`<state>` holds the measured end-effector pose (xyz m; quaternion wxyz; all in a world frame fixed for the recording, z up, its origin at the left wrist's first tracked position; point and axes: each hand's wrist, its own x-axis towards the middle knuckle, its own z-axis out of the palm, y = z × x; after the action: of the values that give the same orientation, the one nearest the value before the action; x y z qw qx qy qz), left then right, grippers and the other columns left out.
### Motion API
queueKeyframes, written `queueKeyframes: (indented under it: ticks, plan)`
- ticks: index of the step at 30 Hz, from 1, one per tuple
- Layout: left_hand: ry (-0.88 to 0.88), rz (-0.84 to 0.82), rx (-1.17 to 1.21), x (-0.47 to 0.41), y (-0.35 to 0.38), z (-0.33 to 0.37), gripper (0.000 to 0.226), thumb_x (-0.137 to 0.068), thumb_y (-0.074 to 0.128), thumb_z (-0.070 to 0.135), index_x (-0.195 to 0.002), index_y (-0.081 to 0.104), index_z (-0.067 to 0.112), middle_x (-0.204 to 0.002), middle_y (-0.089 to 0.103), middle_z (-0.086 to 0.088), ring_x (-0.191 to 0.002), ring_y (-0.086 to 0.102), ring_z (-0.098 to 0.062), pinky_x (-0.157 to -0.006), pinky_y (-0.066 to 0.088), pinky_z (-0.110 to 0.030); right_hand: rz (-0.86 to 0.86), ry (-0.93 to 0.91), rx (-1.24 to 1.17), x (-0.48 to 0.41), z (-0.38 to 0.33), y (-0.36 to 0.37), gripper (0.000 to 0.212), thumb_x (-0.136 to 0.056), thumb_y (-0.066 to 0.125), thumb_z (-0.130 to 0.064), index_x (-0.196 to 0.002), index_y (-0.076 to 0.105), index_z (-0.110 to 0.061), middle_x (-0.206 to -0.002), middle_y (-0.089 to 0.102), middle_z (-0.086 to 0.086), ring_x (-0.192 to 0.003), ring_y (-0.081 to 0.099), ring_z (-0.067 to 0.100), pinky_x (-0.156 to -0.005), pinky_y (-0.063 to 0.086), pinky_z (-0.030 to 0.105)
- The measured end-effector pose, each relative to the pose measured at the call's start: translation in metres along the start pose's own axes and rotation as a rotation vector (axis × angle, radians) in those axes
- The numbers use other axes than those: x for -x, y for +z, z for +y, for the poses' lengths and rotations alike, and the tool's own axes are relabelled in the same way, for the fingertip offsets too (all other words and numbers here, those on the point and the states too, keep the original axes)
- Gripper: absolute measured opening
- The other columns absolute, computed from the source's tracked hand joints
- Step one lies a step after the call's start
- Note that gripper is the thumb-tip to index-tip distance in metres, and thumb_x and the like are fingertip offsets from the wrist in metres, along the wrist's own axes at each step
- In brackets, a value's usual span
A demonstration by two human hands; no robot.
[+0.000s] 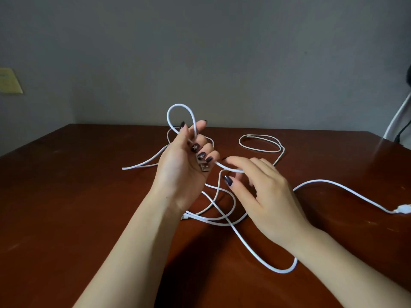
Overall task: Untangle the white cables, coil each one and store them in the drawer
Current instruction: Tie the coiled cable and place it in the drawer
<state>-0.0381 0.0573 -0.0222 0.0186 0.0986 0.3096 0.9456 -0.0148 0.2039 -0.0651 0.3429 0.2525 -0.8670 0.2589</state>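
White cables (224, 215) lie tangled on the table (66, 196); above it, left hand (184, 161) grips a cable loop, right hand (260, 187) pinches a strand.

The cables (233, 227) are plain white against a reddish-brown desk (77, 196) with a glossy sheen. The nails on the fingers (201, 155) are dark plum. The wall (200, 52) is flat grey, with a pale yellow plate (10, 81) on it.
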Motion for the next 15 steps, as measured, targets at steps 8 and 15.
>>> queueKeyframes:
  ticks: [8,15]
  plan:
    - [0.031,0.15,0.175,-0.012,-0.015,0.013,0.038,-0.103,0.028,0.033,-0.088,0.054,0.009,-0.05,0.028,0.005,-0.037,0.025,-0.007,-0.036,0.025,-0.017,0.036,-0.208,0.019,-0.002,-0.002,0.003,0.028,-0.093,0.044,-0.018,-0.096,0.07,-0.008,-0.069,0.056,0.0,-0.067,0.048,0.014,-0.062,0.043,0.023]
    - [0.082,0.108,-0.479,-0.007,-0.01,0.0,0.01,-0.094,0.047,0.018,-0.099,0.042,0.011,-0.058,0.025,0.005,-0.045,0.023,-0.007,-0.042,0.021,-0.017,0.129,-0.412,-0.015,-0.004,0.001,-0.013,0.006,-0.085,0.068,-0.006,-0.083,0.069,-0.001,-0.078,0.062,0.007,-0.074,0.056,0.014,-0.072,0.047,0.02]
